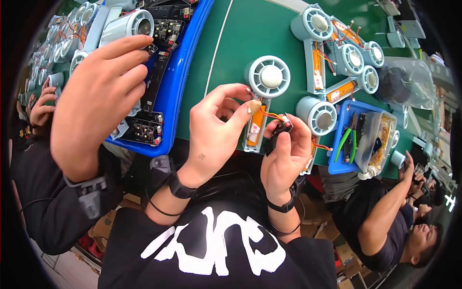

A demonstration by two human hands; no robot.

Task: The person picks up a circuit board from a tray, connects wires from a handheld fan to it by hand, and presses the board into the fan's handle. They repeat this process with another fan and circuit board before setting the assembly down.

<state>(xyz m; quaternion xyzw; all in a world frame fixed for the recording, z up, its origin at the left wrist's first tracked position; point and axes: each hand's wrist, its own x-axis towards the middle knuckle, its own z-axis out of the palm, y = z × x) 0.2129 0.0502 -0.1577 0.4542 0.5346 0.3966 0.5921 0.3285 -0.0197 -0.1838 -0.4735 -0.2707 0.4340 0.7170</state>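
A pale blue-grey handheld fan body (pixel 268 77) lies on the green table (pixel 231 53), with an orange battery (pixel 256 127) in its handle. My left hand (pixel 214 132) pinches thin red and orange wires just above the battery, thumb and forefinger closed on them. My right hand (pixel 285 156) grips a small black component (pixel 280 129) that those wires lead to, holding it beside the handle at the table's near edge.
Another person's big hand (pixel 96 96) reaches into a blue tray (pixel 178 82) of black circuit boards on the left. Several more fan bodies (pixel 337 53) lie at upper right. A small blue bin (pixel 339 144) holds green-handled pliers and a clear box. A co-worker (pixel 385 216) sits to the right.
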